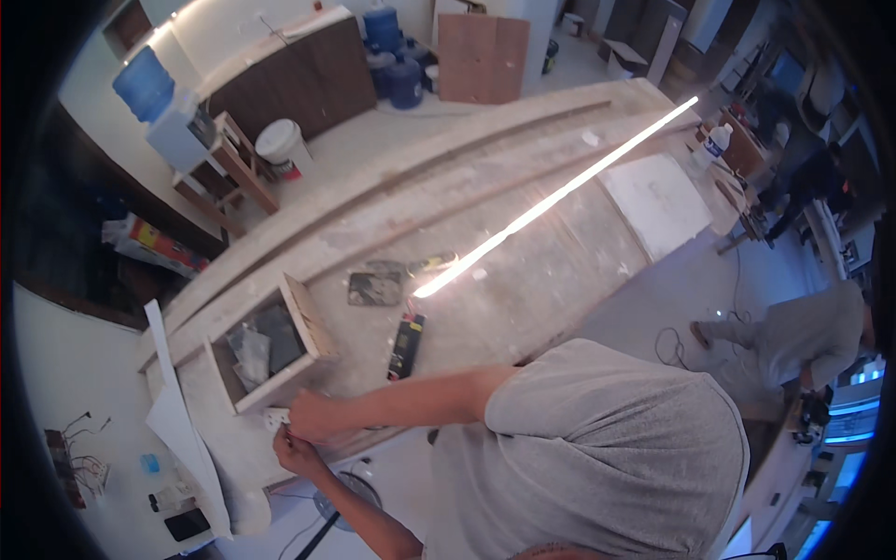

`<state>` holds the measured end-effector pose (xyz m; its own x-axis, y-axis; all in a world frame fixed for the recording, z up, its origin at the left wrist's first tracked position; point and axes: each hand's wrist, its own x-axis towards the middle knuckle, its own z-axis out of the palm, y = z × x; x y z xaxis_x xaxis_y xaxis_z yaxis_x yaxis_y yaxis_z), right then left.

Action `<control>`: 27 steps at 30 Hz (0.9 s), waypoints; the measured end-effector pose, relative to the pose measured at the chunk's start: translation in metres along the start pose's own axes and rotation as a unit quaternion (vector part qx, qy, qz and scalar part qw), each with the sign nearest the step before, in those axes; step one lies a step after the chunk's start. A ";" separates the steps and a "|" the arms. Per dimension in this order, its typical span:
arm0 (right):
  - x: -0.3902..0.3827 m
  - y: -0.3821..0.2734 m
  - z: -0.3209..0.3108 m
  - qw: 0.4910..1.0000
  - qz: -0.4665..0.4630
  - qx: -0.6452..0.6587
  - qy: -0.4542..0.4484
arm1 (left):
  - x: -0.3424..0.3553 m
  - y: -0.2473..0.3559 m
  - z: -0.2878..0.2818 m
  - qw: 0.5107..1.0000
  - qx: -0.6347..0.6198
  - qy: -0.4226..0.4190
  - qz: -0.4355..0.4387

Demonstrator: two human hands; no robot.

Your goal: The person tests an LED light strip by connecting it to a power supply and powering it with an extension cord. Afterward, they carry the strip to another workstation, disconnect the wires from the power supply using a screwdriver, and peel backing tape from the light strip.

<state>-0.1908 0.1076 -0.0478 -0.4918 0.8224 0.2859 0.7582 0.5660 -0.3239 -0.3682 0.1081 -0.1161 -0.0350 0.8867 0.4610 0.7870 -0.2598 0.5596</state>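
Pale desk (pixel 523 303) bears a lit tube lamp (pixel 560 197). Left hand (pixel 297 452) and right hand (pixel 319 416) meet beside a white socket (pixel 274 418); grip unclear.

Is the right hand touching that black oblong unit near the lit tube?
Apart: the head view shows tabletop between the right hand and the black oblong unit.

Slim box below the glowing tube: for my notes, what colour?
Slim box: mostly black, some yellow; head view.

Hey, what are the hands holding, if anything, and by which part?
It cannot be told: the left hand and right hand meet beside a white block; any grip is unclear.
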 end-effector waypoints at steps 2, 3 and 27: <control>-0.002 -0.002 0.001 1.000 -0.002 0.007 0.007 | -0.001 -0.002 -0.002 1.000 -0.023 0.017 0.000; -0.002 0.000 0.003 1.000 0.003 0.001 0.017 | -0.002 -0.001 -0.001 1.000 -0.020 0.008 -0.004; 0.001 0.005 0.010 0.996 0.020 0.083 -0.027 | -0.012 -0.008 -0.014 0.997 -0.075 -0.018 -0.013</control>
<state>-0.1919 0.1115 -0.0585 -0.4883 0.8438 0.2229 0.6985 0.5310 -0.4798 -0.3829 0.0938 -0.1167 -0.0299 0.9060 0.4221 0.6843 -0.2893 0.6693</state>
